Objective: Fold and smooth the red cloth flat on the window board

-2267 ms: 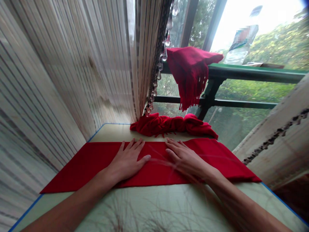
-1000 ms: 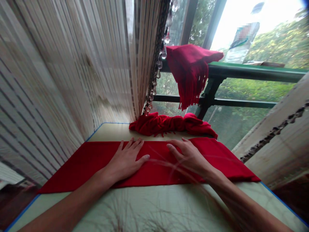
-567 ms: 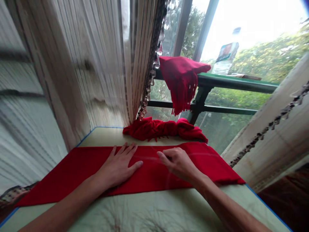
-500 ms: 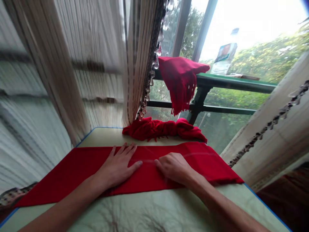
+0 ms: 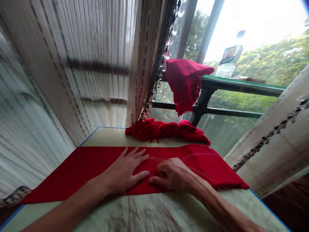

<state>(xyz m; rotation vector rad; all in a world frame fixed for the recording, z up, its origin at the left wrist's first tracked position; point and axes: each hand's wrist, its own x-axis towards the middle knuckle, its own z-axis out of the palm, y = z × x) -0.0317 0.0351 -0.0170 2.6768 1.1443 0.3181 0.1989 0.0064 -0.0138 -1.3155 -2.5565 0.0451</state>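
Note:
A long folded red cloth (image 5: 79, 174), probably a scarf like the fringed ones behind it, lies flat across the table. My left hand (image 5: 127, 167) rests on its middle, palm down with the fingers spread. Just right of it, my right hand (image 5: 175, 174) presses on the cloth in a loose fist, its thumb pointing left. Nothing shows in that fist. Faint pale lines cross the cloth around the right hand. Behind, a crumpled red scarf (image 5: 166, 129) lies at the table's far edge.
The pale table (image 5: 108, 137) has blue edging. Another fringed red scarf (image 5: 184, 79) hangs over a green window rail (image 5: 241, 85), with a clear labelled bottle (image 5: 228, 61) standing on it. Striped curtains (image 5: 101, 42) with bead trim hang left, and another curtain (image 5: 272, 154) right.
My right hand has slid toward me on the cloth, and its thumb now sits near the left thumb. My left hand stays spread on the cloth. The view has shifted slightly.

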